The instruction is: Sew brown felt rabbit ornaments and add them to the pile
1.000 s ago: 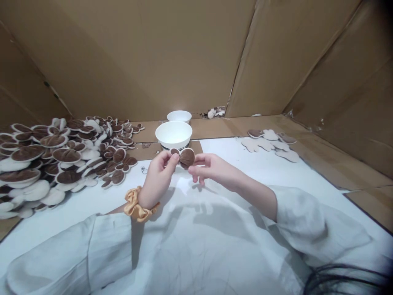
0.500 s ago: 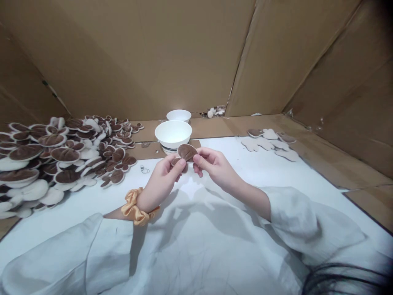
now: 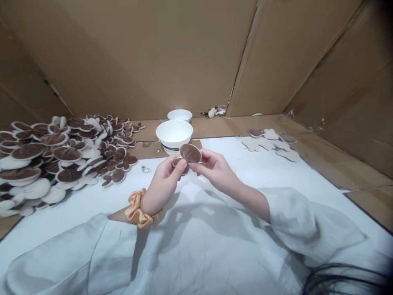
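Pinching a soft brown patch [image 3: 190, 154], the left hand [image 3: 164, 180] has its thumb on the small round end and its fingers tucked behind. The patch is between the two hands, up over the white table [image 3: 217, 143], in front of the bowls. It has a big round end and a small round end, with a pale edge. The big end is up and tips to the right. The right hand [image 3: 217, 170] has its thumb at the low edge of the big end, and its other fingers are bent close by. A thin, light thing shows by those fingers, but it is too small to name. I cannot tell if the right hand grips the patch or that thin thing.

A yellow hair tie [image 3: 141, 209] goes around the left wrist. Both arms have pale sleeves [image 3: 113, 254].

Behind the hands is a white bowl [image 3: 174, 131] with dark stripes low down, and a second bowl [image 3: 179, 115] is just behind it. To the left is a big messy pile [image 3: 66, 155] of brown and white patches. A dark little loop [image 3: 146, 169] lies near it. To the right, a few flat patches [image 3: 270, 141] lie together.
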`<state>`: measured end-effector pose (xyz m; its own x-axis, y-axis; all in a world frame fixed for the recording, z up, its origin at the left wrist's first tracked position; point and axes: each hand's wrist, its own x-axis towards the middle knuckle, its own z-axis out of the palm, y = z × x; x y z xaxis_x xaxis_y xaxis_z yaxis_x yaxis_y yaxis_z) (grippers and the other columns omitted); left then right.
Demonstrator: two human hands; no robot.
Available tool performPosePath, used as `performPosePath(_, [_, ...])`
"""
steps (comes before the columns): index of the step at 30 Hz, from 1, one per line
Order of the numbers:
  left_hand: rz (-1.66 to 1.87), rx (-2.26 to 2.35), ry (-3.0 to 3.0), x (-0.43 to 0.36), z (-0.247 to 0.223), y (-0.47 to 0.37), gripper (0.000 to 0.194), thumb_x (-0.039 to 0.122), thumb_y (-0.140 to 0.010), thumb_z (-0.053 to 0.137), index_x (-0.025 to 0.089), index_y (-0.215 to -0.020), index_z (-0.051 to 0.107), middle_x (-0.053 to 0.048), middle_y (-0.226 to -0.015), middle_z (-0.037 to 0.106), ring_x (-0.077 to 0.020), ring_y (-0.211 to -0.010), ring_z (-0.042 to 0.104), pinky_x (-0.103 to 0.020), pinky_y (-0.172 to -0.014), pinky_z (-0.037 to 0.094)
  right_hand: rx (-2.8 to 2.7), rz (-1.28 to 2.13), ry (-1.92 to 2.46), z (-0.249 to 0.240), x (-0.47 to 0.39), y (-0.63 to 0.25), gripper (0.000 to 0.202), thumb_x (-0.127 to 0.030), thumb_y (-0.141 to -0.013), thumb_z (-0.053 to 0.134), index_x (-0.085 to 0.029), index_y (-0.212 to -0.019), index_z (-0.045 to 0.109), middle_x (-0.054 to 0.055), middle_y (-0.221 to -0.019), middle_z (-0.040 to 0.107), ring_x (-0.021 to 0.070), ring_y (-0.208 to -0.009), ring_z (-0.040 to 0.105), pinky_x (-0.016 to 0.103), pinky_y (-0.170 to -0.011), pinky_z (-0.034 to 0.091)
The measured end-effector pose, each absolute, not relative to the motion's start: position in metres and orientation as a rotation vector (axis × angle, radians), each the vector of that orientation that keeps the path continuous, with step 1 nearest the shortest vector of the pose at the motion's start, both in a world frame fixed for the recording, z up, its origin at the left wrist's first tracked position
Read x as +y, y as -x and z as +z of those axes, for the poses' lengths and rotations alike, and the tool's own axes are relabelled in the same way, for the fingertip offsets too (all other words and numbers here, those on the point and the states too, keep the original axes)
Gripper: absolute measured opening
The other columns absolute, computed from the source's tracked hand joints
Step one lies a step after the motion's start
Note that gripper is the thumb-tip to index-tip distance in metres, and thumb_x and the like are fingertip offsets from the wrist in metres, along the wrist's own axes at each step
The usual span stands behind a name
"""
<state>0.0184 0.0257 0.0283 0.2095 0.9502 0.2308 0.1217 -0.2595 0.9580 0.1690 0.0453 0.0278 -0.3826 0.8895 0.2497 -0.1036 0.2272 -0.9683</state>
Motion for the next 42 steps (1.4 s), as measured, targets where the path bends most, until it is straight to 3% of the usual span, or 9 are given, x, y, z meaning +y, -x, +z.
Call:
performPosePath(8, [1.19, 1.047, -1.596, 0.024, 0.03, -0.019, 0.026, 0.038, -0.085, 0.044, 0.017, -0.068, 0.045, 0.002, -0.063, 0.041, -0.0112, -0.059, 0.04, -0.024, -0.057, 0.036, -1.582, 1.437, 0.68, 0.026, 0.051, -0.173, 0.016, -0.03, -0.076, 0.061, -0.017, -0.081, 0.055, 0.0, -0.074, 0.054, 0.0106, -0.068, 0.052, 0.024, -0.062, 0.042])
performPosePath(12, [1.199, 1.196, -1.692, 0.028, 0.03, -0.013, 0.025, 0.037, -0.083, 0.048, 0.017, -0.07, 0.049, 0.001, -0.065, 0.048, -0.0108, -0.061, 0.043, -0.023, -0.059, 0.036, -1.625, 1.527, 0.657, 0.021, 0.059, -0.178, 0.021, -0.03, -0.075, 0.063, -0.017, -0.087, 0.053, 0.001, -0.077, 0.055, 0.0112, -0.07, 0.054, 0.024, -0.06, 0.042])
performPosePath(18, [1.205, 1.259, -1.714, 0.034, 0.024, -0.007, 0.023, 0.038, -0.081, 0.051, 0.016, -0.077, 0.054, -0.001, -0.074, 0.056, -0.0118, -0.067, 0.051, -0.023, -0.061, 0.04, -1.599, 1.493, 0.725, 0.017, 0.061, -0.176, 0.02, -0.035, -0.077, 0.06, -0.016, -0.081, 0.053, 0.0, -0.071, 0.055, 0.009, -0.06, 0.052, 0.025, -0.058, 0.043])
performPosePath(23, [1.353, 1.223, -1.6, 0.042, 0.023, 0.008, 0.035, 0.032, -0.079, 0.055, 0.018, -0.109, 0.043, 0.001, -0.071, 0.057, -0.0114, -0.062, 0.054, -0.022, -0.056, 0.044, -1.587, 1.459, 0.814, 0.009, 0.063, -0.175, 0.026, -0.033, -0.076, 0.06, -0.017, -0.095, 0.051, 0.003, -0.086, 0.056, 0.0086, -0.061, 0.054, 0.024, -0.056, 0.045])
performPosePath(26, [1.235, 1.302, -1.757, 0.044, 0.031, 0.024, 0.027, 0.03, -0.079, 0.055, 0.019, -0.102, 0.046, 0.001, -0.07, 0.057, -0.0111, -0.059, 0.054, -0.022, -0.056, 0.044, -1.605, 1.396, 0.846, 0.006, 0.064, -0.176, 0.028, -0.032, -0.081, 0.055, -0.019, -0.104, 0.048, 0.004, -0.089, 0.056, 0.0091, -0.062, 0.055, 0.025, -0.057, 0.046])
performPosePath(30, [0.951, 1.375, -2.043, 0.041, 0.041, 0.035, 0.024, 0.029, -0.084, 0.046, 0.019, -0.105, 0.052, -0.004, -0.085, 0.059, -0.012, -0.064, 0.053, -0.024, -0.061, 0.043, -1.729, 1.347, 0.739, 0.008, 0.058, -0.174, 0.043, -0.025, -0.083, 0.052, -0.026, -0.123, 0.036, 0.006, -0.103, 0.055, 0.0112, -0.073, 0.057, 0.029, -0.068, 0.048])
performPosePath(34, [0.793, 1.317, -2.188, 0.035, 0.042, 0.031, 0.035, 0.024, -0.088, 0.037, 0.024, -0.122, 0.044, -0.002, -0.088, 0.06, -0.0116, -0.065, 0.05, -0.025, -0.065, 0.04, -1.86, 1.22, 0.653, 0.01, 0.05, -0.168, 0.028, -0.019, -0.084, 0.049, -0.025, -0.111, 0.05, 0.006, -0.114, 0.053, 0.0163, -0.101, 0.052, 0.033, -0.083, 0.045])
performPosePath(38, [0.84, 1.256, -2.035, 0.034, 0.043, 0.028, 0.036, 0.028, -0.087, 0.039, 0.019, -0.122, 0.04, -0.004, -0.086, 0.059, -0.013, -0.07, 0.052, -0.026, -0.067, 0.042, -1.773, 1.24, 0.69, 0.007, 0.049, -0.165, 0.012, -0.02, -0.08, 0.055, -0.02, -0.092, 0.056, 0.005, -0.096, 0.059, 0.0159, -0.093, 0.056, 0.033, -0.082, 0.046])
performPosePath(42, [0.908, 1.274, -1.814, 0.037, 0.048, 0.03, 0.038, 0.035, -0.085, 0.044, 0.015, -0.118, 0.044, -0.007, -0.091, 0.058, -0.014, -0.073, 0.053, -0.028, -0.068, 0.045, -1.582, 1.28, 0.727, 0.004, 0.052, -0.164, 0.016, -0.023, -0.076, 0.061, -0.019, -0.089, 0.053, 0.004, -0.092, 0.058, 0.0148, -0.086, 0.058, 0.031, -0.078, 0.048])
